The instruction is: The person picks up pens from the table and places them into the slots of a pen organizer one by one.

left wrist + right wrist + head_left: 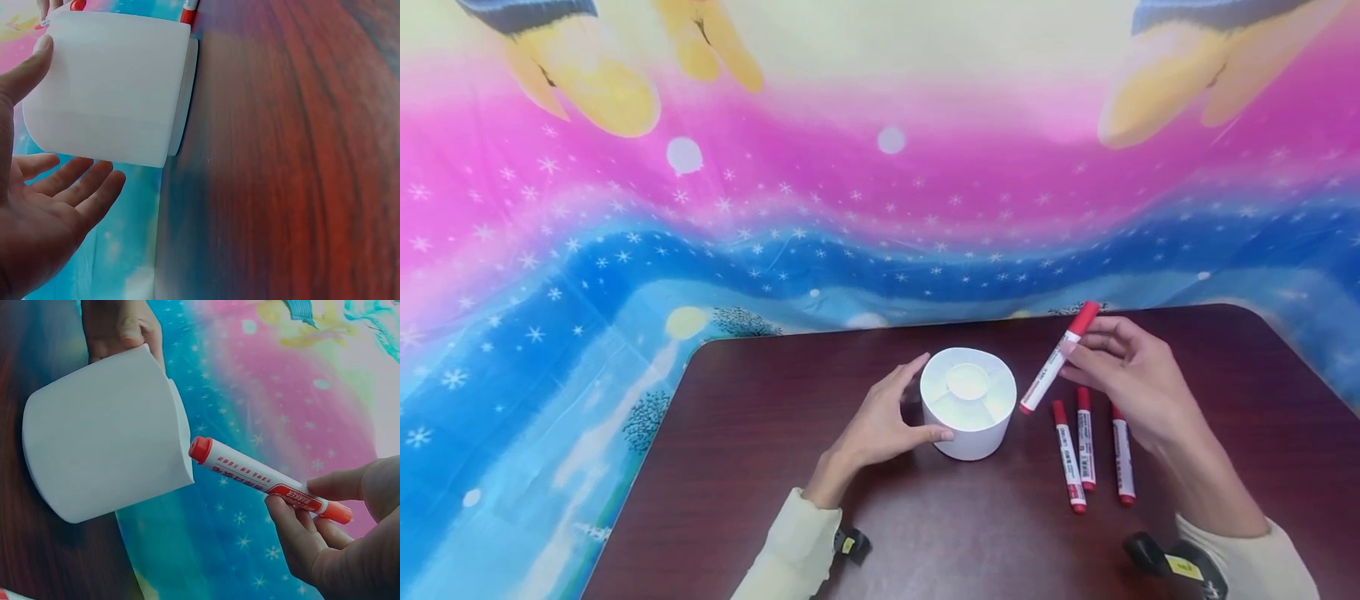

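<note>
A round white desk organizer [972, 445], with dividers around a central compartment, stands upright on the table. My left hand [874, 422] holds its left side, thumb at the front rim and fingers reaching round the back. Between thumb and fingers, my right hand [1138, 375] pinches a red-and-white marker [262, 478]. That marker is tilted in the air just right of the organizer, its lower end beside the rim in the head view. Three more red-capped markers lie below the right hand: a left one [1069, 462], a middle one [1086, 446] and a right one [1123, 462], partly covered by the hand.
The dark brown wooden table [737, 450] has rounded far corners. A colourful printed cloth [850, 192] hangs behind it and along its sides. Black wrist devices sit at the left cuff [853, 546] and right cuff [1180, 562].
</note>
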{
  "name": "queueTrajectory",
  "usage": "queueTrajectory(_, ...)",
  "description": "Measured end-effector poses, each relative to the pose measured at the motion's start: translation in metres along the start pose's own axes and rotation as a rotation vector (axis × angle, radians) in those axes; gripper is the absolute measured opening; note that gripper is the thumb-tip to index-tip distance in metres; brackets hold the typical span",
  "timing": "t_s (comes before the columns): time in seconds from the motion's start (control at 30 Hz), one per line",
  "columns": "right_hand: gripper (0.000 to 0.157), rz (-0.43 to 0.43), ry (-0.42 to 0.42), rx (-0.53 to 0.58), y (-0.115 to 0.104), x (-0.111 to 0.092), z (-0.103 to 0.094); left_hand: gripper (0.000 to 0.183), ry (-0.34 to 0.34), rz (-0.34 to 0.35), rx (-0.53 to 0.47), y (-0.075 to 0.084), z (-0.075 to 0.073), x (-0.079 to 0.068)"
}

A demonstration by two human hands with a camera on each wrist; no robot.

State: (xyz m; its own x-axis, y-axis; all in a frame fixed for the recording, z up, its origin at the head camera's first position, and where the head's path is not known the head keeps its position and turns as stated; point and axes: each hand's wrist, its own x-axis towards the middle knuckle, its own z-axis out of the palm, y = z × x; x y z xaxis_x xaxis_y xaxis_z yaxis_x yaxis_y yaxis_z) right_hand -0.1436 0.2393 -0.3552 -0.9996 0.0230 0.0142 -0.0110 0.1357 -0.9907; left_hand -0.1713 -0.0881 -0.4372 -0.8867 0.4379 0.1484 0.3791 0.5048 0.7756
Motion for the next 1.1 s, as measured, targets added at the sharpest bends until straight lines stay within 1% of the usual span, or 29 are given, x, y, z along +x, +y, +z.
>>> queueTrajectory(0.13, 0.040, 0.002, 0.001, 0.046, -0.002, 0.003, 0.004, 0.111, 0.000, 0.004, 0.003, 0.000, 0.000, 0.000)
queueTrajectory(0.3, 0.038, -0.022, -0.006, 0.203, 0.000, 0.008, 0.010, 0.107, 0.012, 0.002, -0.036, -0.001, 0.003, 0.001)
queueTrajectory(0.37, 0.038, -0.036, -0.006, 0.219, 0.001, 0.009, 0.012, 0.103, 0.022, 0.007, -0.061, -0.002, 0.005, 0.002)
queueTrajectory(0.5, 0.037, -0.050, -0.001, 0.202, 0.003, 0.010, 0.017, 0.098, 0.048, 0.020, -0.100, -0.004, 0.009, 0.002)
queueTrajectory(0.63, 0.038, -0.043, -0.003, 0.196, 0.005, 0.011, 0.020, 0.097, 0.068, 0.025, -0.105, -0.004, 0.010, 0.002)
queueTrajectory(0.83, 0.036, -0.042, -0.013, 0.223, 0.009, 0.012, 0.024, 0.097, 0.065, 0.009, -0.098, -0.001, 0.008, 0.000)
queueTrajectory(1.1, 0.034, -0.025, -0.009, 0.191, 0.013, 0.014, 0.029, 0.097, 0.059, -0.007, -0.096, 0.002, 0.008, -0.001)
